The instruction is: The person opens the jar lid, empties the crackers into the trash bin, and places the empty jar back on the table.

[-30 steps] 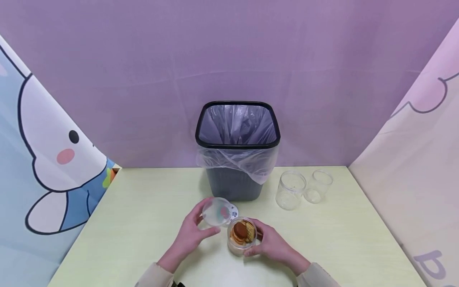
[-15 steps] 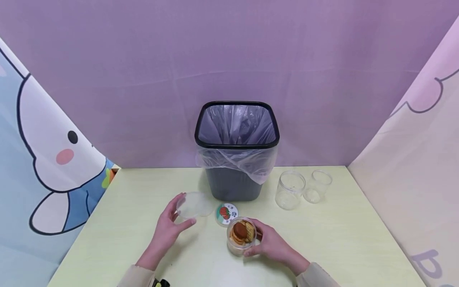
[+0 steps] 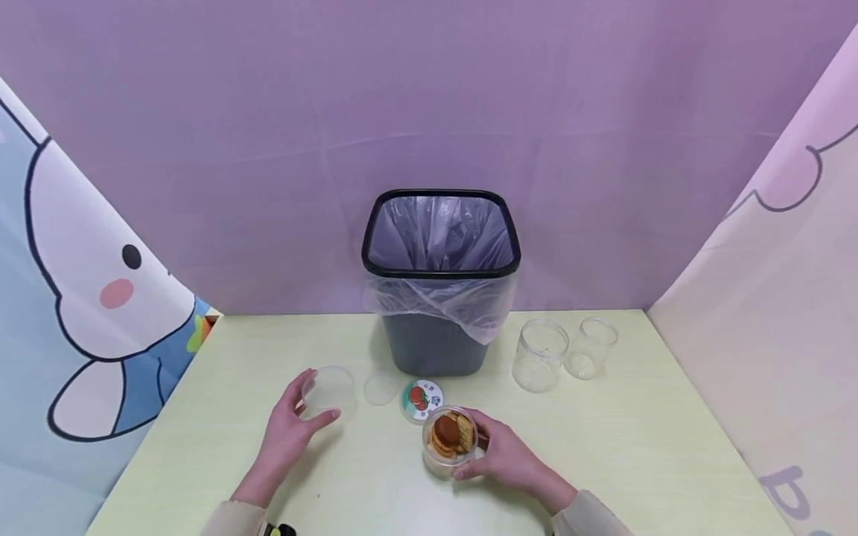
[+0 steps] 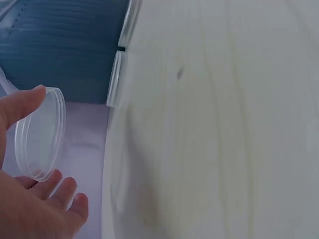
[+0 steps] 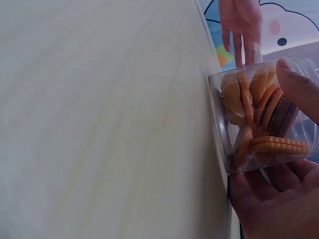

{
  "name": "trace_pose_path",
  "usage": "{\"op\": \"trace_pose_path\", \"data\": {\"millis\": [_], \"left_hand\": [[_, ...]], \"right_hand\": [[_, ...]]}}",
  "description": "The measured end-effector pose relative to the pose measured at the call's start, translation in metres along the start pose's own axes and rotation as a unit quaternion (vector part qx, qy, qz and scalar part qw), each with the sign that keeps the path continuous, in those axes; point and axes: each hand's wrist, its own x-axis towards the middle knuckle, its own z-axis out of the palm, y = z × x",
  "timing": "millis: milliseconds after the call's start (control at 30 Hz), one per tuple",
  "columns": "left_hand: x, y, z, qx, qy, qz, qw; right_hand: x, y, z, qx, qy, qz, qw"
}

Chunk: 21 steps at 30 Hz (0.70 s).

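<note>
My left hand (image 3: 290,428) pinches a clear round lid (image 3: 328,391) by its edge, above the left part of the table. In the left wrist view this lid (image 4: 42,134) sits between thumb and fingertips. My right hand (image 3: 503,450) grips a clear jar (image 3: 439,467) of biscuits (image 3: 447,433) standing lidless on the table. Sandwich biscuits (image 5: 276,145) show through its wall in the right wrist view. Just behind the jar lies a round lid printed with tomatoes (image 3: 422,400). A smaller clear lid (image 3: 381,388) lies to its left.
A grey bin (image 3: 436,346) with a black rim and a plastic liner stands at the table's back middle. Right of it are two open clear jars, a wider one (image 3: 540,357) and a narrower one (image 3: 590,350). A purple cloth (image 3: 268,149) hangs behind.
My left hand has moved left with the clear lid, away from the jar. The printed lid and the smaller clear lid now show uncovered. My right hand stays on the jar.
</note>
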Motion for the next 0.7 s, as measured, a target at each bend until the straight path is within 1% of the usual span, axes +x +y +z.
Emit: {"op": "trace_pose_path", "data": {"millis": [133, 233, 367, 433, 533, 700], "left_hand": [[0.003, -0.004, -0.007, 0.039, -0.005, -0.014, 0.9991], [0.005, -0.005, -0.012, 0.071, -0.013, -0.031, 0.9969], [0.007, -0.007, -0.016, 0.102, -0.033, -0.061, 0.9923], [0.008, -0.009, -0.017, 0.114, -0.044, -0.071, 0.9899], [0.01, -0.011, -0.018, 0.138, -0.06, -0.067, 0.9863], [0.014, -0.016, -0.019, 0.182, -0.073, -0.047, 0.9793]], "right_hand": [[0.001, 0.0, 0.0, -0.01, 0.0, -0.001, 1.0], [0.001, 0.0, 0.0, -0.016, 0.004, -0.001, 0.9999], [0.002, 0.0, 0.0, -0.014, 0.004, -0.001, 0.9999], [0.002, 0.001, 0.0, -0.012, 0.001, -0.002, 0.9999], [0.002, 0.001, 0.0, -0.013, 0.001, -0.003, 0.9999], [0.001, 0.003, 0.0, -0.012, 0.005, 0.0, 0.9999]]}}
